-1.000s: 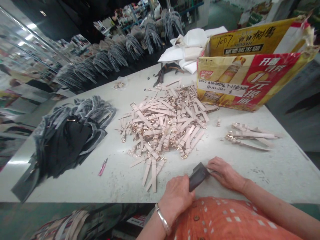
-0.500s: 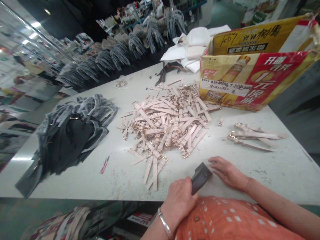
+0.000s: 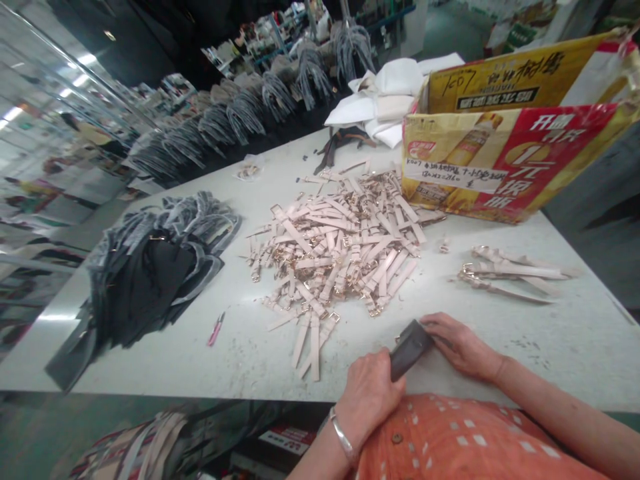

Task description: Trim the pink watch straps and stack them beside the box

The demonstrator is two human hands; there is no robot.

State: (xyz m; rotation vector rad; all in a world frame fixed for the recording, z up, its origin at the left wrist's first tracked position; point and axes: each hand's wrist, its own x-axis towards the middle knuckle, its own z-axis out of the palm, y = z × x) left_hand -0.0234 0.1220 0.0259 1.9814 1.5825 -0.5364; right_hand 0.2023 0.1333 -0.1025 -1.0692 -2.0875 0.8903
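Observation:
A dark strap piece (image 3: 411,348) is held over the table's near edge. My left hand (image 3: 373,389), with a silver bracelet at its wrist, is wrapped round the strap's lower left end. At its upper right end, my right hand (image 3: 457,345) has its fingers closed on the strap, the tips partly hidden. A small metal glint shows beside the strap. Beyond my hands lies a large pile of pale pink straps with gold buckles (image 3: 340,247). A smaller bundle of such straps (image 3: 515,270) lies to the right.
On the table (image 3: 260,363), a heap of dark straps (image 3: 145,273) lies left, with small pink snips (image 3: 217,329) near it. A yellow and red carton (image 3: 510,153) stands back right, beside white pieces (image 3: 395,93). Grey strap bundles (image 3: 245,113) line the back.
My right hand's fingers have closed on the far end of the dark strap, which has turned slightly. The whole view has shifted a little.

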